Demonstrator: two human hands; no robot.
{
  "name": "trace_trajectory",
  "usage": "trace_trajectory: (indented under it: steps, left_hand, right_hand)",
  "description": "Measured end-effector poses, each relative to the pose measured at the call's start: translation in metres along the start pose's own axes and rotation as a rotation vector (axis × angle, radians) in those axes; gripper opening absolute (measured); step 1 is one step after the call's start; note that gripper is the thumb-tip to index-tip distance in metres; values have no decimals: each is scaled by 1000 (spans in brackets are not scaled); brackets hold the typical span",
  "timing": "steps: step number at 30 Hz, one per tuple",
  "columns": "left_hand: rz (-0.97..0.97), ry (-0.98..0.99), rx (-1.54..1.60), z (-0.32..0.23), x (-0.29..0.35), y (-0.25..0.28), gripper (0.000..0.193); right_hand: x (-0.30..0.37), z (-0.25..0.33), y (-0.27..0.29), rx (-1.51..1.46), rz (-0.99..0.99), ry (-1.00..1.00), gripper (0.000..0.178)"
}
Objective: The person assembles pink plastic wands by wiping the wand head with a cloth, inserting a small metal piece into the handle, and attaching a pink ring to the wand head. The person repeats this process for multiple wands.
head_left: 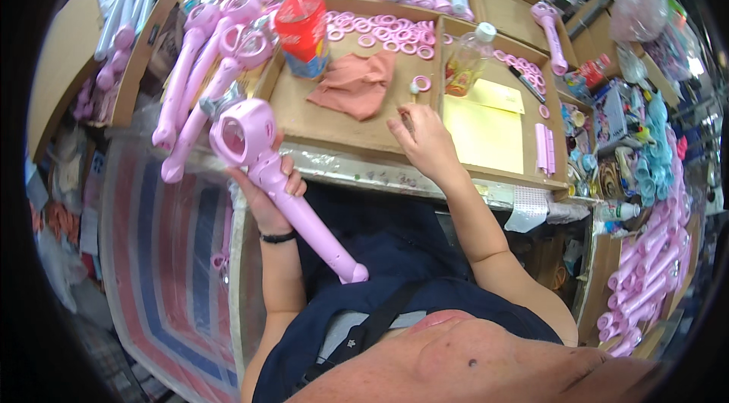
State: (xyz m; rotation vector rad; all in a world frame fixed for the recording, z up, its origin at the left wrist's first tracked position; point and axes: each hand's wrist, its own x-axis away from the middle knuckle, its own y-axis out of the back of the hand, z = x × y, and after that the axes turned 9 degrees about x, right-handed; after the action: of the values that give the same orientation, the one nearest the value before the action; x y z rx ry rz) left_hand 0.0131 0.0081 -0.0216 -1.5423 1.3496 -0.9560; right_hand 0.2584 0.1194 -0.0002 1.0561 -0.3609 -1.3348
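Note:
A pink plastic wand-shaped toy with a round open head slants across my body, its far end against my dark clothing. My left hand is wrapped around it just below the head. Over the front part of a cardboard tray, my right hand has its fingers curled together; what they hold, if anything, is too small to make out. Just beyond those fingertips lie a single pink ring and a small pale-tipped piece. An orange-pink cloth rests to their left.
Many pink rings fill the tray's back. A red-capped bottle and a clear bottle stand upright in the trays. Yellow paper lies at right. More pink wands are piled left, others at far right.

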Motion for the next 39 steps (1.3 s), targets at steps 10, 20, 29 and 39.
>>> trace_trajectory:
  steps: [10,20,29,39]
  left_hand:
    - [-70,-103,-208,-13,14,3,82]
    - [173,-424,147,-17,22,-8,76]
    - [195,-212,320,-3,37,-9,69]
    - [155,-304,273,0,42,-2,68]
  right_hand:
    - [-76,-241,101,332,132,-173,45]
    - [-70,-259,101,888,250,20,45]
    - [-38,-257,76,810,42,125,28]
    - [-42,-276,85,511,46,82,27]
